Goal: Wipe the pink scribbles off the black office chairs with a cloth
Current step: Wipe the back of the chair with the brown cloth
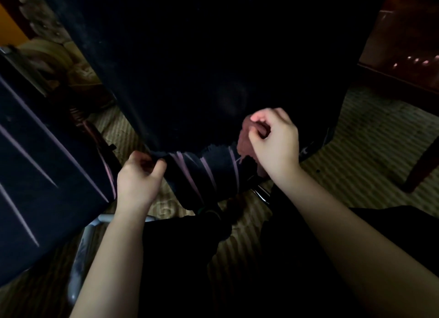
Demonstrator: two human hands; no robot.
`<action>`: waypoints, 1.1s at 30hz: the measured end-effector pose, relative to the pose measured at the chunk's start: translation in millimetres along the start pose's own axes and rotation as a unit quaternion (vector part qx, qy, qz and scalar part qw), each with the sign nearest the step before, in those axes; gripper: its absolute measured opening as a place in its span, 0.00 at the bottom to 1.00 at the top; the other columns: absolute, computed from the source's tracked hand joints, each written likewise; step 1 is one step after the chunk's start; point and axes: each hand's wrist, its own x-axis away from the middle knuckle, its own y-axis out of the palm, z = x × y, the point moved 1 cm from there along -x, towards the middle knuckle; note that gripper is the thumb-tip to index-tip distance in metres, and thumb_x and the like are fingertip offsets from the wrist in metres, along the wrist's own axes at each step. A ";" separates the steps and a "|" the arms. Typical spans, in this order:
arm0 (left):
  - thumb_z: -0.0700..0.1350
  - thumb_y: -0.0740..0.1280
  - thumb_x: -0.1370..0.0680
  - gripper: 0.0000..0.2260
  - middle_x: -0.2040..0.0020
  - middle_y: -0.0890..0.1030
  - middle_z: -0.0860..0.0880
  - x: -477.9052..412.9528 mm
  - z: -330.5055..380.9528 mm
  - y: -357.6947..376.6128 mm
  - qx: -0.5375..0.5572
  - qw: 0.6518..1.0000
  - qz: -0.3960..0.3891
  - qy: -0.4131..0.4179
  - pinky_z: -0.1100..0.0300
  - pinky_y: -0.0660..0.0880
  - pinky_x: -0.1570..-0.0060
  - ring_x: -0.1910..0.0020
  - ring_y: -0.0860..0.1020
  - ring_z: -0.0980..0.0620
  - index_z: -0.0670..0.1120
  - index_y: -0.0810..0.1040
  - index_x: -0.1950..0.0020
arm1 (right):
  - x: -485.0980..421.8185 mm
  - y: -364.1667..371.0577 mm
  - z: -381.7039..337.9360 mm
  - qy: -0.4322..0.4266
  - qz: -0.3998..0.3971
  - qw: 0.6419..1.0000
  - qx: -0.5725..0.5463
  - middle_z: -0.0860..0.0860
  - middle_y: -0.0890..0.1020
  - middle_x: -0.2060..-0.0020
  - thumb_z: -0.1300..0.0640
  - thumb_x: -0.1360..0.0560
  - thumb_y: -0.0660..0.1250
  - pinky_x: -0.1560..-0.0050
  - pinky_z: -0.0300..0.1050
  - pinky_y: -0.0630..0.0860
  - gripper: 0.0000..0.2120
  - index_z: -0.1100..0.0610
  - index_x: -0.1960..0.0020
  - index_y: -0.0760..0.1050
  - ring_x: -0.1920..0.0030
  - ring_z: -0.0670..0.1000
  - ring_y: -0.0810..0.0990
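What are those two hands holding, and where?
The right hand grips a bunched reddish cloth; the left hand pinches the black chair by its lower edge.

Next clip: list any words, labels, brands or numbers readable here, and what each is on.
None readable. The black chair bears only pink scribbles, not letters; the cloth in the right hand is plain. The chair at left shows pink streaks only. Elsewhere the frame is too dark to check.
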 end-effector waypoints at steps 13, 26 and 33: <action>0.47 0.69 0.25 0.08 0.62 0.77 0.52 2.7 2.6 0.3 0.010 1.000 -0.001 0.001 0.60 0.67 0.57 0.59 0.75 0.51 0.44 0.74 0.53 | 1.1 -10.5 -18.6 -0.058 -0.001 0.998 -0.009 0.52 0.78 0.57 0.64 0.31 0.68 0.58 0.42 0.74 0.08 0.57 0.53 0.79 0.59 0.52 0.78; 0.48 0.69 0.25 0.09 0.63 0.76 0.55 1.4 0.2 1.5 0.000 1.000 -0.002 0.012 0.60 0.68 0.59 0.61 0.75 0.54 0.44 0.74 0.53 | 30.2 16.8 7.0 -0.008 -0.115 0.992 0.050 0.50 0.80 0.59 0.62 0.31 0.70 0.61 0.42 0.73 0.06 0.53 0.56 0.82 0.61 0.51 0.80; 0.47 0.70 0.25 0.08 0.64 0.76 0.55 0.6 -1.2 1.3 -0.001 0.999 -0.009 0.041 0.60 0.69 0.59 0.64 0.74 0.58 0.44 0.74 0.54 | 13.9 8.8 -16.0 -0.042 -0.073 0.996 0.009 0.49 0.79 0.58 0.63 0.31 0.70 0.60 0.38 0.72 0.08 0.53 0.55 0.81 0.61 0.48 0.78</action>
